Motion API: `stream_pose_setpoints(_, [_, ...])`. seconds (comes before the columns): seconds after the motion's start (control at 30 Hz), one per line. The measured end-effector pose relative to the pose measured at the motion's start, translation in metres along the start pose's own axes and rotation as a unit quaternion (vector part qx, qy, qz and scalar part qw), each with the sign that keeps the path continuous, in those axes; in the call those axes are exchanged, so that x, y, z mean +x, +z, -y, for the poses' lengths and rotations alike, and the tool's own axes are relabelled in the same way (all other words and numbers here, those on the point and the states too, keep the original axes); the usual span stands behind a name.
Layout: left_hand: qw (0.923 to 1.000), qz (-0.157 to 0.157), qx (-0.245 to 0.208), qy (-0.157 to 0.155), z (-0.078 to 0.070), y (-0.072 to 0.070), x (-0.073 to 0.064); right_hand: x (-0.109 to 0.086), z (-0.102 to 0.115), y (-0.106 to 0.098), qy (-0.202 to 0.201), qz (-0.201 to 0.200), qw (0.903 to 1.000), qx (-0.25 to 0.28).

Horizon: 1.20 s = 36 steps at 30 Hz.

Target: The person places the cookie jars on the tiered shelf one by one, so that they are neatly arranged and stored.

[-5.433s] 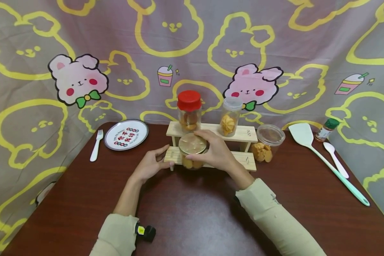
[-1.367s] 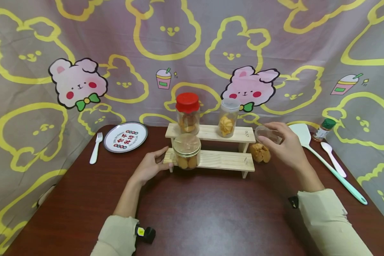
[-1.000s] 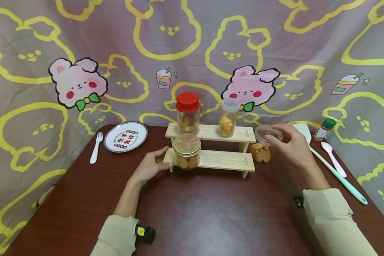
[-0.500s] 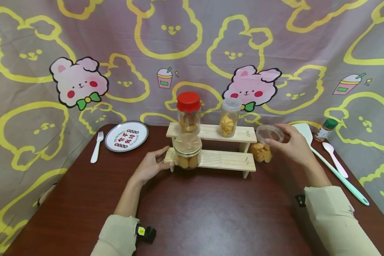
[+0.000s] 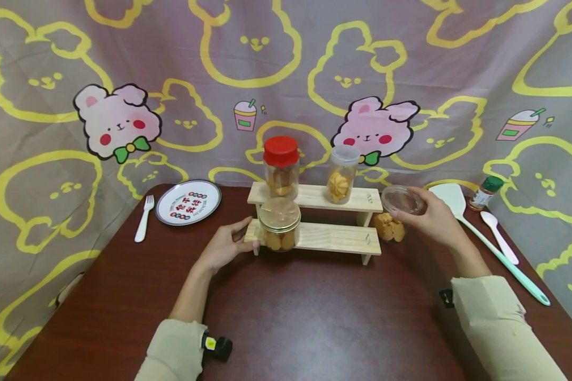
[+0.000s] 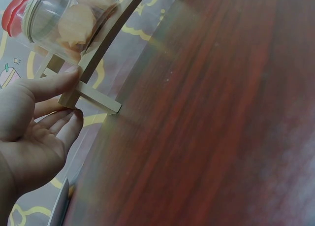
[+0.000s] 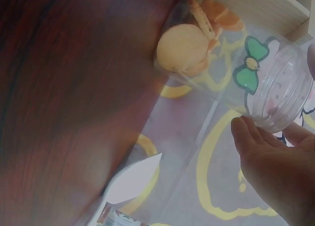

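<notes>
A two-tier wooden rack [image 5: 333, 236] stands at the back of the table. My left hand [image 5: 223, 244] pinches the left end of its lower shelf, thumb above and fingers below in the left wrist view. A gold-lidded jar of cookies [image 5: 279, 225] sits on that shelf near the hand. My right hand [image 5: 434, 217] grips the clear lid area of a clear plastic cookie jar [image 7: 221, 63], right of the rack. This jar's cookies lie at its bottom. A red-lidded cookie jar [image 5: 282, 169] and a slim white-lidded cookie jar [image 5: 341, 177] stand on the upper shelf.
Left on the table are a white fork [image 5: 144, 218] and a printed plate [image 5: 188, 202]. On the right lie a white spatula with a mint handle [image 5: 498, 252], a white spoon [image 5: 500, 238] and a green-capped spice bottle [image 5: 486, 193]. A patterned curtain [image 5: 286, 53] hangs behind.
My right hand has left the gold-lidded jar, which now sits slightly further left, and moved right to the clear jar. Its fingers have shifted about that lid. The left hand has stayed put.
</notes>
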State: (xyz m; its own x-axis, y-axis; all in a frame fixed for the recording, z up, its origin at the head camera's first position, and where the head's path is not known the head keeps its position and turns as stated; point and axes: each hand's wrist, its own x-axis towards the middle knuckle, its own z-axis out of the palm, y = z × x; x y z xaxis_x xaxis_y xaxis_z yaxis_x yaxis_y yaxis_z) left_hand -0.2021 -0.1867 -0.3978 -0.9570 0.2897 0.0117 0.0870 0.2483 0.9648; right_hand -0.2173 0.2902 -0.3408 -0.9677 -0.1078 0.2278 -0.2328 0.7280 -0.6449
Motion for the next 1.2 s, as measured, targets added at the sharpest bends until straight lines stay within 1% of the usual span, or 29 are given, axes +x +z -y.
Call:
stream_pose_setpoints(0.3, [1.0, 0.0, -0.006, -0.001, 0.0, 0.0, 0.0, -0.002, -0.001, 0.003, -0.004, -0.034, 0.9994, -0.007])
stream_pose_setpoints(0.47, [1.0, 0.001, -0.007, -0.003, 0.0, 0.001, 0.0, -0.007, -0.003, 0.003, 0.003, -0.059, 0.9982, -0.007])
stream_pose_setpoints(0.6, [1.0, 0.001, -0.006, -0.003, 0.001, 0.0, 0.001, -0.011, -0.003, 0.0, 0.015, -0.074, 0.9971, 0.002])
stream_pose_setpoints(0.77, [1.0, 0.0, -0.008, -0.001, 0.0, 0.0, 0.0, -0.013, -0.003, -0.005, 0.02, -0.093, 0.9952, 0.019])
stream_pose_setpoints(0.93, [1.0, 0.001, -0.007, 0.0, 0.0, 0.0, 0.0, -0.015, -0.002, -0.007, 0.027, -0.124, 0.9916, 0.026])
stream_pose_setpoints(1.03, [1.0, 0.0, -0.008, 0.0, 0.0, 0.0, 0.0, -0.018, -0.001, -0.005, 0.021, -0.147, 0.9884, 0.033])
stream_pose_setpoints(1.2, [1.0, 0.0, -0.009, 0.0, 0.001, 0.0, 0.0, -0.019, -0.002, -0.001, -0.011, -0.184, 0.9807, 0.064])
